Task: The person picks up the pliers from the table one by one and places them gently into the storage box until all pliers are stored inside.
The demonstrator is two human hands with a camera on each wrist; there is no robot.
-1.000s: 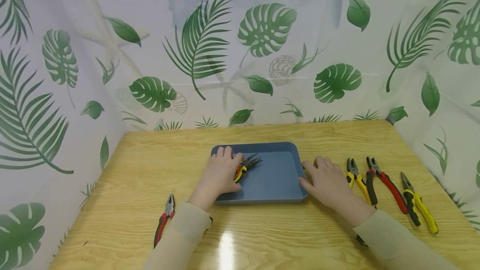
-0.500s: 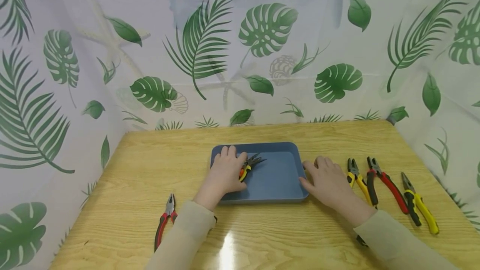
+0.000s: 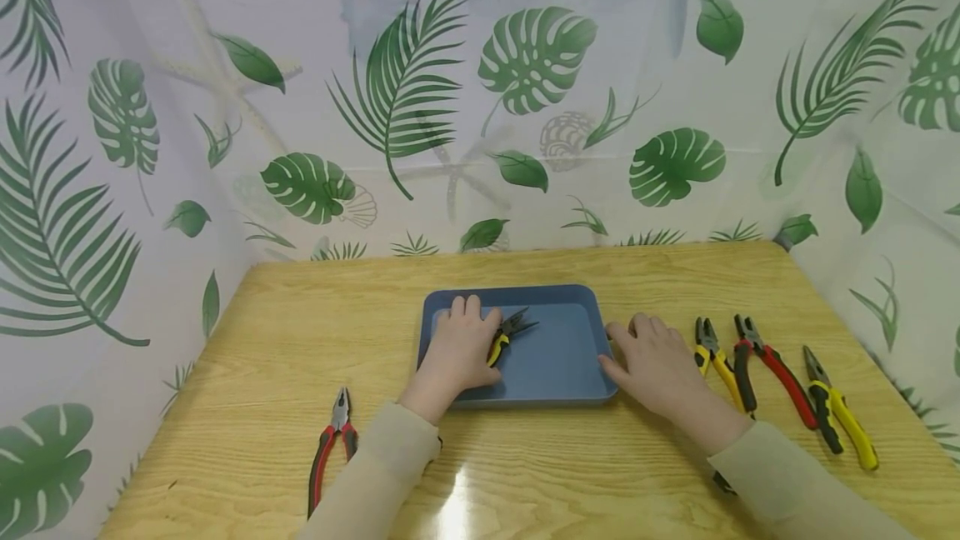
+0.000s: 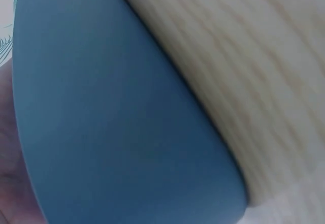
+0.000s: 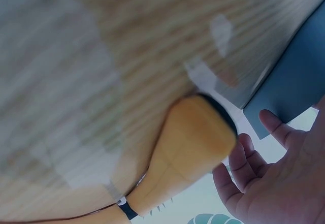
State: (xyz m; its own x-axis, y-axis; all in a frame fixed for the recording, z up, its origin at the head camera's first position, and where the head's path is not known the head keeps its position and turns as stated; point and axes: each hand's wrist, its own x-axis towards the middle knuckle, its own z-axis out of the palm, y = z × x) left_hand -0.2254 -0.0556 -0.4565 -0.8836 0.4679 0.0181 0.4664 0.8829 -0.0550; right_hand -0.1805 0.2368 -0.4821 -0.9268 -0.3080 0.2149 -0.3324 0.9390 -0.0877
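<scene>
A blue tray (image 3: 562, 357) lies on the wooden table. Inside its left part are long-nose pliers (image 3: 515, 323) with spread dark jaws and a yellow-and-black handle. My left hand (image 3: 461, 350) holds them by the handles, which it mostly covers. In the left wrist view the tray's outer wall (image 4: 117, 112) fills much of the picture and hides the pliers. At the tray's right side is my right hand (image 3: 654, 361), fingers loosely bent; in the right wrist view a fingertip (image 5: 271, 120) is at the tray's wall, and a yellow plier handle (image 5: 188, 137) is close by.
Right of the right hand lie yellow pliers (image 3: 707, 336), red-and-black pliers (image 3: 780, 373) and yellow-and-black long-nose pliers (image 3: 840, 407). Red-and-black pliers (image 3: 339, 415) lie left of the left forearm. A leaf-patterned cloth (image 3: 420, 223) hangs behind the table.
The left hand and the pliers under it have shifted a little to the right within the tray. The right hand and the tray have stayed put.
</scene>
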